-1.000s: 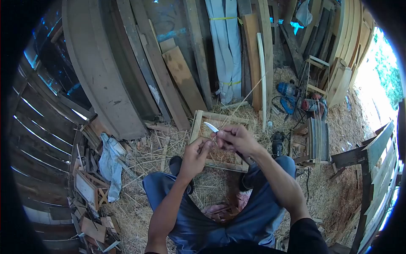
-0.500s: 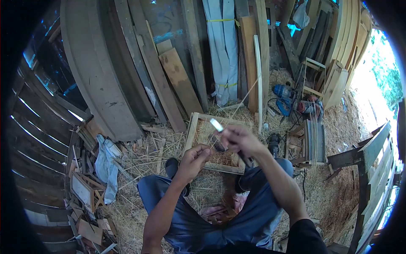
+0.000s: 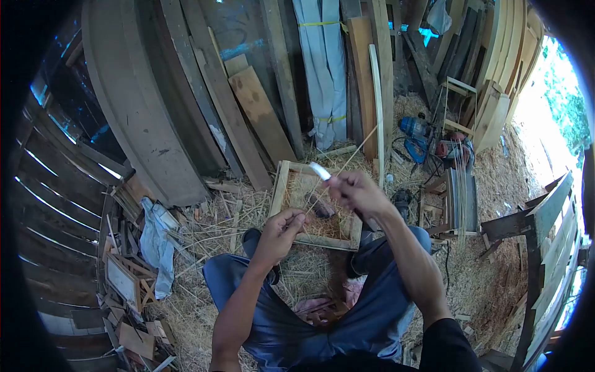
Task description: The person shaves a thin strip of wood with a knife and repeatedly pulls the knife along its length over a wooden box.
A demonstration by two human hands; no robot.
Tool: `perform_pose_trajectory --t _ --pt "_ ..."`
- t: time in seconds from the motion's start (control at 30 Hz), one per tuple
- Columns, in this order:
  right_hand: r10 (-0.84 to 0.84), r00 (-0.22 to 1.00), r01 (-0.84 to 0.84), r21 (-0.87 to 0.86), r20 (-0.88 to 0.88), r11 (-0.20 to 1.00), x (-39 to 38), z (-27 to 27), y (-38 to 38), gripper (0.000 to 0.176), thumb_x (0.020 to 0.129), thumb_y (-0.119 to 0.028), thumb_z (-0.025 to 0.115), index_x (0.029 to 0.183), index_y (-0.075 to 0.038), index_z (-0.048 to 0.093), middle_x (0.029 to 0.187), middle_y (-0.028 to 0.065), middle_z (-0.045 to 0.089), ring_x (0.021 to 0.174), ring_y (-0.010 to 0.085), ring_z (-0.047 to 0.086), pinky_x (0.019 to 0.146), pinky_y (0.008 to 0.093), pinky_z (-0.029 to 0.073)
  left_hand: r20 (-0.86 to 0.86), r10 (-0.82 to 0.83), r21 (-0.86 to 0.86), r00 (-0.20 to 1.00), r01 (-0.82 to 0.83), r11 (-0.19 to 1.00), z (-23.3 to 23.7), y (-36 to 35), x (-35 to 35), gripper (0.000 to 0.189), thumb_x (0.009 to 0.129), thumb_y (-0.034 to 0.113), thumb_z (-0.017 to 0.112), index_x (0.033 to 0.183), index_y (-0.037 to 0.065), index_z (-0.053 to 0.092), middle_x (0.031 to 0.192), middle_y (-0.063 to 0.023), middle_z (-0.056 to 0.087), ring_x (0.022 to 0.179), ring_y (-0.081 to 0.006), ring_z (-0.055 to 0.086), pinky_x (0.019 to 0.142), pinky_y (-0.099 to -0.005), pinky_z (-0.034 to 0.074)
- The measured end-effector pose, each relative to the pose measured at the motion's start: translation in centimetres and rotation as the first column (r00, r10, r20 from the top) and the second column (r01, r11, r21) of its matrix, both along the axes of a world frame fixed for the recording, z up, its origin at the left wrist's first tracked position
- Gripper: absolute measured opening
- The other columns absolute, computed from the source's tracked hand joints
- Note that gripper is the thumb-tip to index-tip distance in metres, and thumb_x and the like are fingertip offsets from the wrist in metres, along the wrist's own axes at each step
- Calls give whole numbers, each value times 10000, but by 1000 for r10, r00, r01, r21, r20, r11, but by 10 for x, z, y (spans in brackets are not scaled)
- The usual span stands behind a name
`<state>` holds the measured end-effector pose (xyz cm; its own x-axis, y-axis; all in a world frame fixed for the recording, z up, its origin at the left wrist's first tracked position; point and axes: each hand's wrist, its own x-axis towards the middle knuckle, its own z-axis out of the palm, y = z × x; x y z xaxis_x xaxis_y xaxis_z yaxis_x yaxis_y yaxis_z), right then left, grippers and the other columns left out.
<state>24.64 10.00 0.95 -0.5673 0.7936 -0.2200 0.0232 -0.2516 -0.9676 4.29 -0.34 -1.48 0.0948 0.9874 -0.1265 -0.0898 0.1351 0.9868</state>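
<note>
My left hand (image 3: 284,234) pinches the lower end of a thin wooden strip (image 3: 352,156), which slants up to the right. In my right hand (image 3: 359,195) is a knife with a bright blade (image 3: 320,171) that points up and left, close to the strip. Whether the blade touches the strip I cannot tell. Below both hands a shallow wooden frame (image 3: 280,189) lies on the floor with shavings inside. A dark object (image 3: 321,208) sits within it, partly behind the strip.
Boards (image 3: 263,115) and a wrapped bundle (image 3: 325,74) lean on the wall ahead. Power tools (image 3: 415,137) and a small stand holding thin strips (image 3: 462,198) are at the right. A pale cloth (image 3: 158,242) lies at the left. Shavings cover the floor.
The knife and my right hand have shifted slightly to the right. My left hand has moved a little left and down, and the strip shows more clearly.
</note>
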Motion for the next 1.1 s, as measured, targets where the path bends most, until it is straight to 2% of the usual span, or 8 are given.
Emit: perform_pose_trajectory --t 0.07,0.3,0.37,0.43,0.47,0.5,0.63,1.1 --pt "-132 991 132 14 -11 991 16 3 12 287 974 -237 517 1036 32 594 660 -36 477 476 22 332 423 184 261 -14 -35 3 999 35 999 2 -4 -7 172 972 169 511 969 14 586 698 43 471 524 -3 322 455 -169 241" --pt "-177 972 169 -66 -155 983 28 -5 18 265 985 -222 492 1055 14 593 685 -26 477 500 31 334 443 190 269 -31 -79 -62 996 77 995 5 -6 -8 172 972 175 512 957 20 584 702 52 438 544 -2 313 476 -166 241" --pt "-150 985 147 -41 -86 988 9 -5 2 256 988 -206 482 1065 12 593 691 -22 482 497 31 338 441 190 276 10 -53 -74 999 53 996 5 -4 -4 169 970 177 517 955 21 582 701 52 433 545 -2 311 472 -166 239" --pt "125 980 -139 -84 -157 987 -11 -9 -15 260 990 -210 479 1058 12 595 688 -24 486 501 29 355 444 187 289 55 -29 -84 998 34 996 1 0 -4 167 968 178 521 953 23 580 699 53 428 546 -1 310 468 -166 236" --pt "125 979 -140 -85 -159 987 -10 -8 -12 260 990 -210 479 1058 12 595 688 -24 486 501 29 355 444 187 289 114 -41 -125 993 55 991 -2 1 -8 175 970 177 518 988 18 589 748 29 507 567 -4 348 477 -162 276" --pt "74 987 -82 -54 -145 995 -10 -8 -8 263 990 -212 478 1054 13 598 685 -25 485 503 29 362 445 187 293 171 -53 -169 984 83 982 -3 1 -12 189 973 175 516 1023 13 598 798 5 587 588 -6 386 487 -159 316" --pt "1 994 -3 -13 -113 1000 6 -6 8 313 983 -251 496 1043 35 608 644 -40 456 496 28 349 438 189 258 210 -43 -192 977 85 978 0 0 -12 186 973 179 518 1012 15 596 756 12 529 551 6 333 450 -150 257" --pt "-276 957 278 8 -89 961 78 -9 47 294 964 -265 532 1026 18 581 651 -56 439 468 10 311 403 166 238 111 -145 -259 983 170 951 -5 -13 -38 178 972 181 521 981 25 607 812 9 569 534 10 349 462 -141 278"
